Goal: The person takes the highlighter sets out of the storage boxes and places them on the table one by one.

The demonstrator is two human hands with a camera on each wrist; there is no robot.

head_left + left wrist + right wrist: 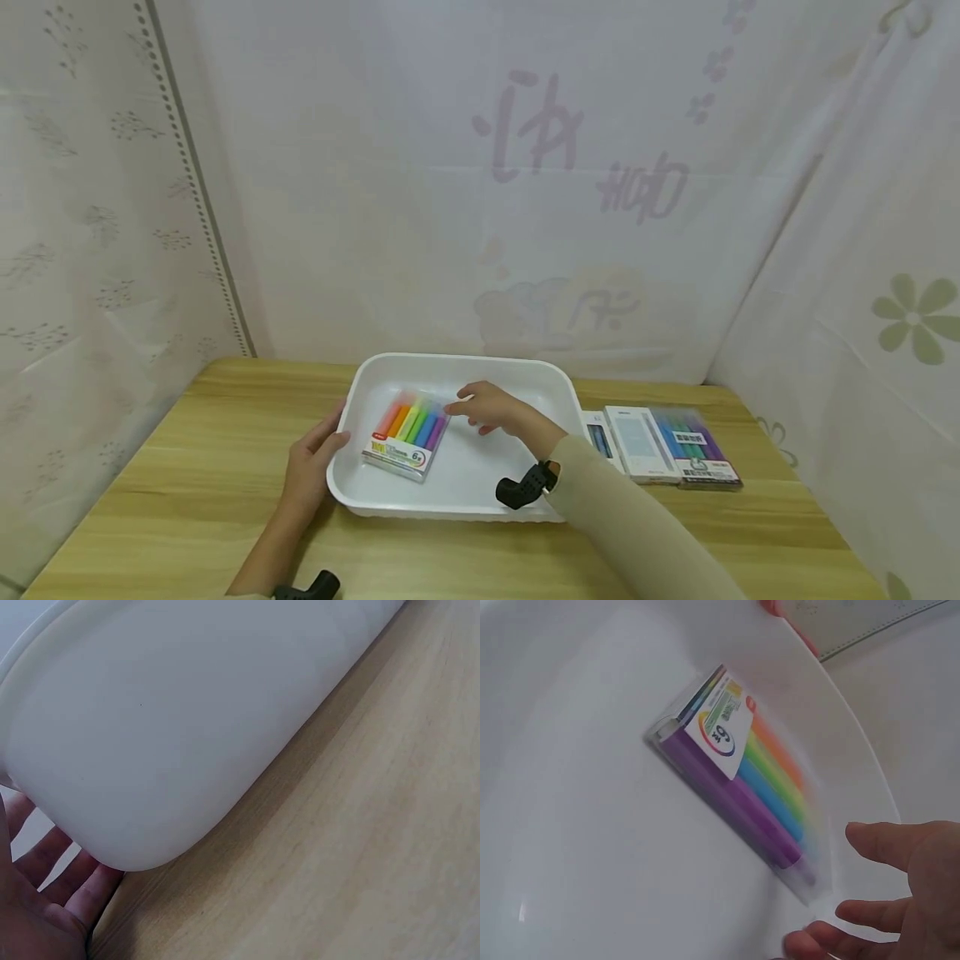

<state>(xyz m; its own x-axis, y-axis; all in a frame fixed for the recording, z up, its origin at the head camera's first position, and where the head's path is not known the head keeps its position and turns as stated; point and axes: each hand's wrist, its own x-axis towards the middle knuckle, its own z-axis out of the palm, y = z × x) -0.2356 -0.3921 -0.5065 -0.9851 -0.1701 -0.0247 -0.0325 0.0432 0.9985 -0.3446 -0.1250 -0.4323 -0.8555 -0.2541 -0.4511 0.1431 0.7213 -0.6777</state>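
Note:
A white plastic tray (480,477) stands on the wooden table. Inside it, toward the left, lies a clear pack of highlighters (408,433) in rainbow colours, its card marked with a 6. My left hand (306,468) grips the tray's left side, thumb over the rim and fingers along the outer wall, as the left wrist view shows of the fingers (71,881). Over the tray, my right hand (491,406) is beside the pack's upper right corner, fingers loosely spread and holding nothing. The right wrist view shows a gap between its thumb (877,841) and the pack.
Right of the tray on the table (765,533) lie a partly hidden white pack with a dark window (602,440), a white box (641,443) and a pack of blue, green and purple pens (693,446). Printed curtains (420,208) hang behind and at both sides.

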